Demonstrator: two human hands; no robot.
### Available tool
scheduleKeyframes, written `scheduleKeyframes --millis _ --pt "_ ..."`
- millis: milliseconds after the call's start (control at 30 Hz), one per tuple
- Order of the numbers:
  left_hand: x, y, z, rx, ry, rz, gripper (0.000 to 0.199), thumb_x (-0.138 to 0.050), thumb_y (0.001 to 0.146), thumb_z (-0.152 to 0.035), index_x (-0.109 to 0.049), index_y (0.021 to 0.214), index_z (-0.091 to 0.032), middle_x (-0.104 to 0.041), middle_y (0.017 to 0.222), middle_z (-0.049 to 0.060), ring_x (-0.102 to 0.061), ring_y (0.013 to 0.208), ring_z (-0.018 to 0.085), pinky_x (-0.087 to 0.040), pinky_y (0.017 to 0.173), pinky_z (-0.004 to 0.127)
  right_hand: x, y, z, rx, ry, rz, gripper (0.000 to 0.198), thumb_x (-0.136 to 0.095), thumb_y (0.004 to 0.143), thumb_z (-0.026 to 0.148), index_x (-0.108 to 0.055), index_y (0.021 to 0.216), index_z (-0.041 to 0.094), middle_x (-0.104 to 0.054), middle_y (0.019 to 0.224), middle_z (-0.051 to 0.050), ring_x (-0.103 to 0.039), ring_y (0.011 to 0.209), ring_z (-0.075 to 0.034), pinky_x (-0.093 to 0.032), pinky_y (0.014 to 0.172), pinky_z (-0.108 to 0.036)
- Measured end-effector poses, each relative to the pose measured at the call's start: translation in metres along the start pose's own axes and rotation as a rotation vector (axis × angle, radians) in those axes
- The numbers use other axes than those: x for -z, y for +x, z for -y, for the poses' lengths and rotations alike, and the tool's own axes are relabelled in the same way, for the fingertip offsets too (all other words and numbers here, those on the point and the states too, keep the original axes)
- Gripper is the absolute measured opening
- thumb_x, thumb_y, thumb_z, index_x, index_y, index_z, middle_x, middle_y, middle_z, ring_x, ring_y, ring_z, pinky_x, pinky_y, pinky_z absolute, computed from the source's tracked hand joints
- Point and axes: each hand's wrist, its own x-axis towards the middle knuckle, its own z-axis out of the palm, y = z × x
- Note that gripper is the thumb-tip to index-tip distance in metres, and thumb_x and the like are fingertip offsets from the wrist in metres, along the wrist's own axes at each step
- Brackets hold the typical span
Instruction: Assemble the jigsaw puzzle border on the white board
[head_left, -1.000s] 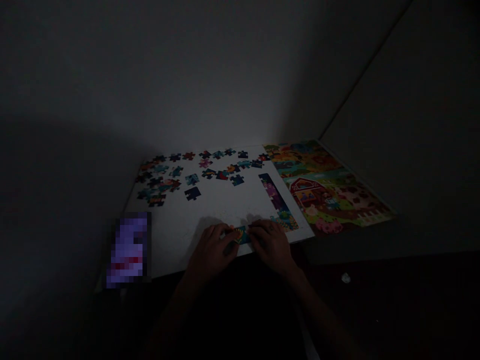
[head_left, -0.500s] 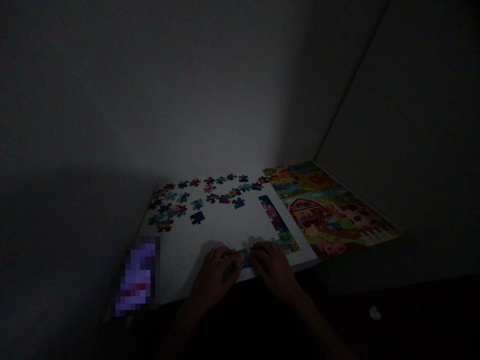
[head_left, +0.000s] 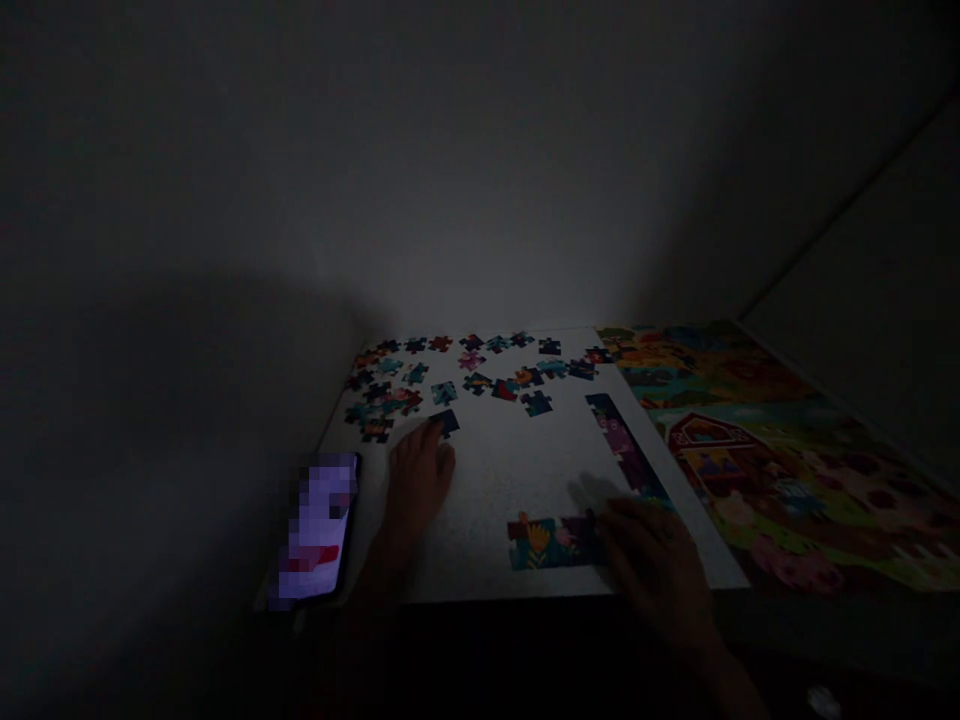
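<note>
My left hand (head_left: 420, 478) lies on the left part of the white tabletop, its fingertips at the near edge of a dark blue puzzle piece (head_left: 447, 423). The thumb is held apart from the fingers. Farther right, my right hand (head_left: 660, 560) rests with its fingers stretched over the right end of a joined puzzle strip (head_left: 540, 545), covering the corner there. The strip shows a yellow flower on teal. From that corner a dark, purple-patterned joined column (head_left: 621, 440) runs away from me.
Several loose puzzle pieces (head_left: 382, 400) lie scattered at the back and left of the white table (head_left: 487, 470). A lit phone (head_left: 319, 530) leans at the left front edge. On the right lies a colourful farm picture (head_left: 750, 460). A pale wall (head_left: 480, 200) stands behind; the light is dim.
My left hand has left the strip and moved left and away from me to the dark blue piece. My right hand stays at the strip's right end. The view has shifted left.
</note>
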Motion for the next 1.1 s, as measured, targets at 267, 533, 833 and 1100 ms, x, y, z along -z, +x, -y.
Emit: scheduleKeyframes --millis 267,533,833,1100 --pt "-0.002 -0.006 -0.001 -0.049 -0.034 -0.014 0.032 -0.047 0.092 -0.024 -0.064 0.119 -0.019 -0.062 0.119 0.015 -0.057 0.112 0.032 -0.047 0.095 0.051 0.005 0.009 0.012 -0.104 -0.032 0.065 0.016 -0.055 0.091 0.027 -0.070 0.097 0.023 -0.069 0.102 -0.007 -0.063 0.094 -0.025 -0.049 0.082 -0.043" --pt "-0.001 -0.007 -0.006 -0.108 -0.060 0.036 0.039 -0.045 0.093 -0.020 -0.056 0.130 -0.018 -0.058 0.131 0.015 -0.053 0.119 0.031 -0.043 0.101 0.052 0.005 0.008 0.010 -0.088 -0.034 0.078 0.016 -0.055 0.092 0.027 -0.070 0.096 0.022 -0.069 0.103 -0.009 -0.063 0.095 -0.025 -0.049 0.083 -0.044" --pt "0.000 -0.009 -0.003 -0.136 -0.087 -0.029 0.044 -0.051 0.091 -0.020 -0.052 0.134 -0.023 -0.059 0.129 0.012 -0.054 0.118 0.029 -0.046 0.098 0.049 0.000 0.004 0.005 -0.058 -0.042 0.035 0.015 -0.056 0.092 0.029 -0.069 0.096 0.024 -0.069 0.104 -0.007 -0.064 0.096 -0.025 -0.051 0.082 -0.044" --pt "0.007 -0.007 -0.004 -0.008 -0.195 -0.033 0.032 -0.054 0.093 -0.032 -0.060 0.121 -0.018 -0.067 0.093 0.008 -0.063 0.089 0.025 -0.051 0.085 0.045 0.001 0.005 0.007 -0.074 -0.047 0.084 0.015 -0.054 0.093 0.030 -0.067 0.097 0.023 -0.069 0.105 -0.008 -0.064 0.097 -0.026 -0.050 0.084 -0.046"
